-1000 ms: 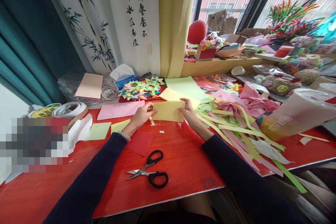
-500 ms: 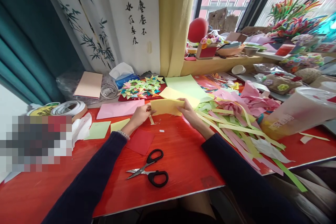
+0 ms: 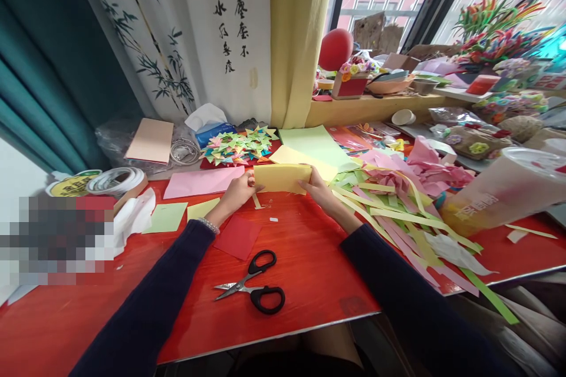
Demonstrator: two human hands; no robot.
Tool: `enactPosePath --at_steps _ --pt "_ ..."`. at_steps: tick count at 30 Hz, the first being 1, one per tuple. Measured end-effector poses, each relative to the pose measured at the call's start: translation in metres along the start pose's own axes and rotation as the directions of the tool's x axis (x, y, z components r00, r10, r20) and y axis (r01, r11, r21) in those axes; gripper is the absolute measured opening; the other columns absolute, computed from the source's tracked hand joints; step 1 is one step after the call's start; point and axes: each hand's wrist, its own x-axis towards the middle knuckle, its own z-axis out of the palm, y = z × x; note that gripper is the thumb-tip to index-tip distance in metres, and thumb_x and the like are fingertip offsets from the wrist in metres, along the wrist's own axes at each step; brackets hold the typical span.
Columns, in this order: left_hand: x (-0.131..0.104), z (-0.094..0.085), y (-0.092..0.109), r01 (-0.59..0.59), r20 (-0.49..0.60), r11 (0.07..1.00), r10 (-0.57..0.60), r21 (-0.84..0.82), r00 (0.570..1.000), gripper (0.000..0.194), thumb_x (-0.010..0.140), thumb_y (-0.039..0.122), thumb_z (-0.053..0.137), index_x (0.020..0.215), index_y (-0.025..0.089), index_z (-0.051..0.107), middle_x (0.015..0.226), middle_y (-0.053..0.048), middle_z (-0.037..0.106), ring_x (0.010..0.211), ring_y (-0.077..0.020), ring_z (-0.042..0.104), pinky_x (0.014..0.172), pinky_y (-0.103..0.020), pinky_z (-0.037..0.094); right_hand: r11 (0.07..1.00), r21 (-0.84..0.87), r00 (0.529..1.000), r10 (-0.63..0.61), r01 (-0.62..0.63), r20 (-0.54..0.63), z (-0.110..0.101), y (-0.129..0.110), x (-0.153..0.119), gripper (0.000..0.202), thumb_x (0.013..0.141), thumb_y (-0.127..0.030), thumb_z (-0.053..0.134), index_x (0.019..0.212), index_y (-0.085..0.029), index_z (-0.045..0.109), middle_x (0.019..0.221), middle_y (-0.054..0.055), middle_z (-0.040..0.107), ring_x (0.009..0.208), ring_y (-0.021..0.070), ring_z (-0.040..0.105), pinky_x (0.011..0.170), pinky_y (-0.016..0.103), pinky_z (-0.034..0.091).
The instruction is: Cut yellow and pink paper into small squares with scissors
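Note:
A yellow paper (image 3: 282, 178), folded into a long rectangle, is held up above the red table by both hands. My left hand (image 3: 239, 191) pinches its left end, and my right hand (image 3: 317, 184) grips the right end between thumb and fingers. Below them lie black-handled scissors (image 3: 253, 287) with their blades apart, pointing left. A red paper square (image 3: 237, 238) sits beside my left wrist. Behind the held sheet are a larger yellow paper (image 3: 294, 156) and a light green sheet (image 3: 316, 144).
Paper strips (image 3: 398, 212) and crumpled pink paper (image 3: 424, 162) are heaped at the right, beside a large plastic cup (image 3: 499, 194). Folded paper pieces (image 3: 239, 146) are piled at the back. Pink paper (image 3: 202, 181) and a green square (image 3: 166, 218) lie at the left.
The yellow paper has tilted slightly, showing more of its front face. Both hands keep hold of its ends.

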Motion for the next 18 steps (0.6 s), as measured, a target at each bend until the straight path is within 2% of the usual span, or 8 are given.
enactPosePath --at_steps 3,5,8,11,14,18 --pt "-0.002 -0.002 0.008 -0.021 -0.044 0.999 0.022 0.030 0.999 0.058 0.069 0.037 0.066 0.121 0.022 0.046 0.093 -0.004 0.066 0.081 -0.0200 0.062 0.073 -0.030 0.045 0.999 -0.013 1.000 -0.031 0.031 -0.007 0.000 -0.002 0.000 0.044 0.075 -0.027 0.053 0.116 -0.025 0.036 0.114 0.005 0.047 0.102 0.0177 0.048 0.088 0.032 0.042" --pt "-0.003 -0.002 0.009 -0.056 -0.032 0.998 0.056 0.025 0.998 0.054 0.073 0.036 0.062 0.123 0.024 0.045 0.092 -0.003 0.066 0.079 -0.0191 0.062 0.071 -0.029 0.045 0.999 -0.022 0.999 -0.048 0.048 -0.011 0.000 -0.003 0.001 0.043 0.076 -0.026 0.052 0.115 -0.024 0.036 0.114 0.005 0.046 0.103 0.0171 0.047 0.090 0.031 0.040" --pt "-0.003 -0.001 0.005 -0.064 0.003 0.997 0.065 -0.033 0.998 0.039 0.076 0.036 0.058 0.112 0.022 0.052 0.086 -0.003 0.068 0.078 -0.0201 0.063 0.071 -0.030 0.046 0.998 -0.037 0.998 -0.049 0.048 -0.026 0.001 -0.001 0.001 0.037 0.077 -0.026 0.049 0.112 -0.023 0.035 0.110 0.005 0.047 0.101 0.0166 0.047 0.090 0.032 0.040" --pt "-0.001 0.001 -0.002 -0.044 0.016 0.996 0.045 -0.073 0.999 0.028 0.076 0.036 0.058 0.097 0.018 0.060 0.089 -0.006 0.069 0.081 -0.0217 0.063 0.074 -0.032 0.046 0.998 -0.051 0.998 -0.040 0.038 -0.041 0.001 0.002 0.001 0.033 0.078 -0.026 0.048 0.109 -0.023 0.035 0.106 0.005 0.048 0.097 0.0165 0.048 0.087 0.032 0.041" --pt "0.001 0.002 -0.006 -0.036 0.021 0.997 0.037 -0.075 0.999 0.026 0.075 0.036 0.058 0.090 0.016 0.062 0.092 -0.009 0.069 0.084 -0.0228 0.063 0.077 -0.035 0.046 0.997 -0.067 0.998 -0.036 0.033 -0.043 0.001 0.003 0.001 0.028 0.079 -0.026 0.048 0.105 -0.022 0.038 0.102 0.005 0.049 0.095 0.0166 0.049 0.086 0.033 0.041" --pt "0.001 0.001 -0.007 -0.028 0.022 0.995 0.030 -0.092 0.999 0.028 0.075 0.036 0.058 0.093 0.016 0.063 0.095 -0.009 0.069 0.087 -0.0237 0.063 0.078 -0.035 0.047 0.996 -0.082 0.998 -0.046 0.042 -0.042 0.001 0.005 0.001 0.023 0.080 -0.026 0.046 0.102 -0.022 0.040 0.104 0.006 0.051 0.095 0.0171 0.049 0.088 0.035 0.040"
